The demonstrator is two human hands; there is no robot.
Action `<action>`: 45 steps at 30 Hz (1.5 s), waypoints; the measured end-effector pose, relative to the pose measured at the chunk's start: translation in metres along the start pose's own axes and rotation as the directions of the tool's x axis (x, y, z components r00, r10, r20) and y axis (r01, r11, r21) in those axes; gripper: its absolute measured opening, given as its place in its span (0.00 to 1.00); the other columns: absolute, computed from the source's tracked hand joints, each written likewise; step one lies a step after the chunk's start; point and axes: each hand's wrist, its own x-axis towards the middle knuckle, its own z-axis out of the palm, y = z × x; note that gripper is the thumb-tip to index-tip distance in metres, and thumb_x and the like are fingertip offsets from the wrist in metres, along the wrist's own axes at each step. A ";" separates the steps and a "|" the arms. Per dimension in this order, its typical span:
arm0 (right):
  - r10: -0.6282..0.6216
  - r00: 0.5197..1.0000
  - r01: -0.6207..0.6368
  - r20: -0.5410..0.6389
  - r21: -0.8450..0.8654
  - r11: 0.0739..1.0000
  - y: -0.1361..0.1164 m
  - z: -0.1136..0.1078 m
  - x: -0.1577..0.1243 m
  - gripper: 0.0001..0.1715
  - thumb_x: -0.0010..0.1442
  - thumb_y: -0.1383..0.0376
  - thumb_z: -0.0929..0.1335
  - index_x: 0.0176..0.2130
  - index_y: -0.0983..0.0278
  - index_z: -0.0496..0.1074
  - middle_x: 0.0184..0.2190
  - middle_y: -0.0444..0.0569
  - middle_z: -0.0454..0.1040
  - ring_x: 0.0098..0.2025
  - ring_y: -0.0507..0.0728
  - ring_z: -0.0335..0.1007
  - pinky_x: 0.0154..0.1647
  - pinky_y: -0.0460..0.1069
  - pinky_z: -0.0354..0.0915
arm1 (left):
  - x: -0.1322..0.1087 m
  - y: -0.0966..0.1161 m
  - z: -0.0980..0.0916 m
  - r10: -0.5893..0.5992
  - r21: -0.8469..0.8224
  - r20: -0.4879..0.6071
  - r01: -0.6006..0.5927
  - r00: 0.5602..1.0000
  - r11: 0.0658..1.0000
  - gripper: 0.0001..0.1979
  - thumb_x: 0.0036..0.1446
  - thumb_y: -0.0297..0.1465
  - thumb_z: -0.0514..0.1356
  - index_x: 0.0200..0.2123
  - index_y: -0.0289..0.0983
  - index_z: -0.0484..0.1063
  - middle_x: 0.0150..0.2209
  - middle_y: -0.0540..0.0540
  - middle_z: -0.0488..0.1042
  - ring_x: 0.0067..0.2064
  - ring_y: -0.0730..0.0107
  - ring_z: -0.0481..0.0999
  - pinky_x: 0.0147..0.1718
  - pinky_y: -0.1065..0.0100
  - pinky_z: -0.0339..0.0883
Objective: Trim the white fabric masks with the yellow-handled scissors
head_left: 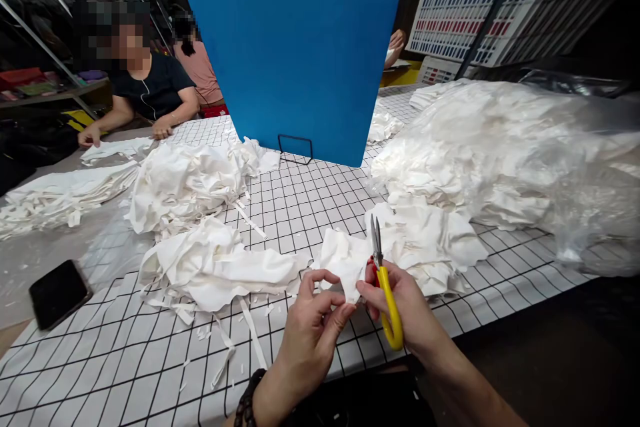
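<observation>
A small white fabric piece (343, 255) is pinched at its near edge by my left hand (315, 320), thumb against fingertips. My right hand (400, 300) holds scissors (389, 307) with yellow handles, blades pointing up and away, and its thumb and fingers also touch the fabric's edge. The blades look nearly closed. Just beyond my right hand lies a heap of white fabric pieces (430, 240). Left of my left hand, another crumpled white fabric pile (215, 267) rests on the grid-patterned cloth (295, 200). Part of my right fingers is hidden behind the scissors.
A tall blue board (300, 47) stands mid-table on a wire stand. Plastic-wrapped fabric (500, 147) fills the right side. A black phone (60, 293), a larger fabric heap (185, 180) and white scraps (225, 347) lie left. A co-worker (150, 90) sits across the table.
</observation>
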 end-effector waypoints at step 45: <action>-0.153 0.968 0.238 0.200 -0.924 0.299 -0.024 -0.038 -0.043 0.12 0.51 0.57 0.70 0.26 0.61 0.66 0.22 0.40 0.69 0.24 0.52 0.62 0.25 0.46 0.53 | 0.006 -0.003 0.005 0.014 -0.368 0.205 0.064 0.979 0.928 0.11 0.64 0.33 0.55 0.34 0.35 0.74 0.32 0.47 0.68 0.29 0.73 0.72 0.29 0.71 0.69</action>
